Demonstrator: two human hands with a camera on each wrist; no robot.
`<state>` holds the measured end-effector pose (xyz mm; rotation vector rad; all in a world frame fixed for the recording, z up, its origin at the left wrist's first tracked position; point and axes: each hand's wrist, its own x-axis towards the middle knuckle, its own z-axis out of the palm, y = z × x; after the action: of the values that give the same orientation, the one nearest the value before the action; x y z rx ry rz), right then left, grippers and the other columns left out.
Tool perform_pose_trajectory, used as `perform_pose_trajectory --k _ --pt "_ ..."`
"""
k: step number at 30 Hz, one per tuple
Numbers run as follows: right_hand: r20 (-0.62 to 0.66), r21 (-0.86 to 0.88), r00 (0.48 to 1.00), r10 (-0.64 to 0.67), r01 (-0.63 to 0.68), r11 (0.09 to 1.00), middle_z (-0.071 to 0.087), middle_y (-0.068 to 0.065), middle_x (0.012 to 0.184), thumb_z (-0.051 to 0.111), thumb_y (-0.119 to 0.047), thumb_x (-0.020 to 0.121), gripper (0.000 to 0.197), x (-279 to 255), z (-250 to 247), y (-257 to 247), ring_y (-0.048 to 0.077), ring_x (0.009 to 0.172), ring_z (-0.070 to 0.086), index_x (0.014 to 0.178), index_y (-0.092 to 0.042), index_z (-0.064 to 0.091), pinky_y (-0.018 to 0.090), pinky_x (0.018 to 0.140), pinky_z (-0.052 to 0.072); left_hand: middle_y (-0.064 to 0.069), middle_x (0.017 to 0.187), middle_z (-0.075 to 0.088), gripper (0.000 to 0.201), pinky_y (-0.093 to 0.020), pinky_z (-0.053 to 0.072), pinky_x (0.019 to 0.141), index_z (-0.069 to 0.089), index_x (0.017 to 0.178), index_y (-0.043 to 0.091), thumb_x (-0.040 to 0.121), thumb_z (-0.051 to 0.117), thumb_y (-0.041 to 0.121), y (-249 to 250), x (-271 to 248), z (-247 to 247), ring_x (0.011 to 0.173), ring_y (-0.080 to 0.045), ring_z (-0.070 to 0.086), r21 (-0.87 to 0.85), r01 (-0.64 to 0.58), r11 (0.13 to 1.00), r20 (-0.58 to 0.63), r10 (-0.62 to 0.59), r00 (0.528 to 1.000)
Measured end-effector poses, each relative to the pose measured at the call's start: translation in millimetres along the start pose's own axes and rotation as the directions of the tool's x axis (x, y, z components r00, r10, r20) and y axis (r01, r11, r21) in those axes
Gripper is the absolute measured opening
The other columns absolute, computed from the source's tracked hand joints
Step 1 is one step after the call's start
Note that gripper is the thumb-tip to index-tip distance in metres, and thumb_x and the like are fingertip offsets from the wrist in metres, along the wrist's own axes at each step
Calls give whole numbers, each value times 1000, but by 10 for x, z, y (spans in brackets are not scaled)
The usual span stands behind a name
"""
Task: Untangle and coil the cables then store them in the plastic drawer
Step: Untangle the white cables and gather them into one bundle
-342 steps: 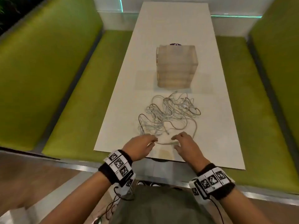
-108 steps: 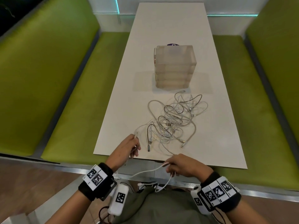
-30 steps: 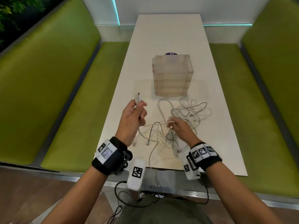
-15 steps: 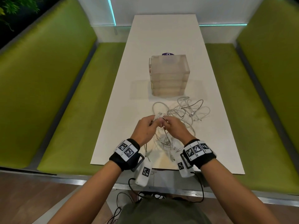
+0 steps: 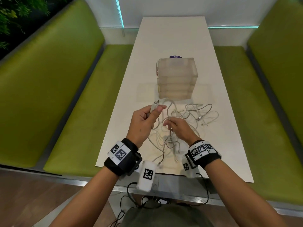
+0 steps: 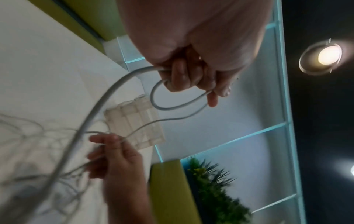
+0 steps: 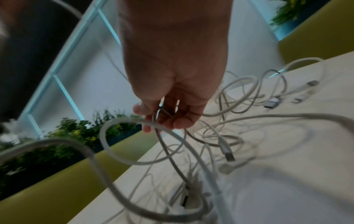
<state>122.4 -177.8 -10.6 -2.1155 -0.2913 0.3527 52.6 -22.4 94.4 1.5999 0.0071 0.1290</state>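
On the far left a green bench seat (image 5: pixel 54 99) runs along the white table (image 5: pixel 172 38). Above the table's near end the left hand (image 5: pixel 144 122) is raised, its fingers curled round a white cable (image 6: pixel 172 109): the USB plug end (image 5: pixel 39 105) sticks up past the thumb, and the left wrist view shows a small loop of the same cable hanging from the curled fingers (image 6: pixel 180 75). From that loop the strand runs across to the right hand (image 5: pixel 178 128), which is just beside the left one and slightly lower; its thumb and fingertips (image 7: pixel 151 115) pinch the thin cable, with the other fingers loosely bent. Below and behind both hands the tangle of white cables (image 5: pixel 193 115) lies spread on the table, several loops crossing one another and a few metal plug ends (image 7: pixel 272 103) lying loose at its right edge. Just beyond the tangle, toward the table's middle, stands the translucent plastic drawer unit (image 5: pixel 176 77), all of its drawers closed, with a purple disc (image 5: pixel 175 56) partly hidden behind it. A second green bench seat (image 5: pixel 262 104) lines the right side.
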Motion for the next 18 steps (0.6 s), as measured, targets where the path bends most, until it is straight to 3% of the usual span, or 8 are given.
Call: perform_pose_trajectory --k 2,3,4,6,8,13,15,18 --pt "-13 -27 998 -68 67 997 61 -7 76 53 -15 95 20 -29 39 -88 7 70 53 85 -8 69 26 72 43 2 62 26 22 -13 30 48 70 110 9 93 59 17 -167 68 30 43 -4 33 113 18 993 0 -18 1000" --pt "-19 -8 997 -80 80 997 63 -5 78 52 -11 94 19 -33 49 -120 7 72 55 85 -7 68 24 73 44 0 99 40 22 -12 39 56 69 111 8 92 60 14 -259 109 49 47 3 48 178 16 984 20 -20 1000" --pt "-37 21 997 -73 74 997 64 -5 76 49 -7 95 20 -44 50 -167 6 71 57 85 -4 67 20 73 44 13 82 71 22 -17 47 66 70 111 10 92 60 15 -355 146 69 63 6 60 257 8 966 52 -22 998" --pt "-24 0 997 -75 75 997 64 0 77 44 -1 93 22 -45 67 -196 7 70 57 88 1 65 17 69 44 -2 97 75 27 -31 53 84 69 116 17 91 61 24 -524 206 116 91 -9 69 431 12 902 106 -63 992" --pt "-13 -86 996 -91 89 992 63 10 84 45 -3 91 21 -42 73 -196 17 74 55 93 5 65 27 69 41 -8 105 73 31 -35 51 91 66 120 18 92 59 31 -609 246 158 101 -18 67 542 38 840 94 -105 990" --pt "-46 -180 978 -204 193 965 50 -8 76 47 1 91 20 -64 3 -216 11 74 46 90 4 66 12 61 29 -9 82 72 21 -36 51 72 69 103 14 95 52 24 -607 300 178 80 -29 65 685 -95 723 155 -16 988" --pt "-49 -165 975 -218 208 964 48 -11 71 48 -1 91 19 -68 -26 -203 9 69 46 85 1 66 18 62 33 -15 85 71 23 -37 48 68 66 107 13 96 49 24 -635 329 112 80 -33 64 792 -111 600 178 -53 983" --pt "-43 -176 976 -215 205 963 50 0 75 51 -5 91 18 -5 -41 -147 16 72 47 77 -1 60 30 67 38 -21 86 66 26 -40 45 64 59 92 6 97 44 28 -639 332 25 79 -40 60 881 -97 463 192 -162 968"
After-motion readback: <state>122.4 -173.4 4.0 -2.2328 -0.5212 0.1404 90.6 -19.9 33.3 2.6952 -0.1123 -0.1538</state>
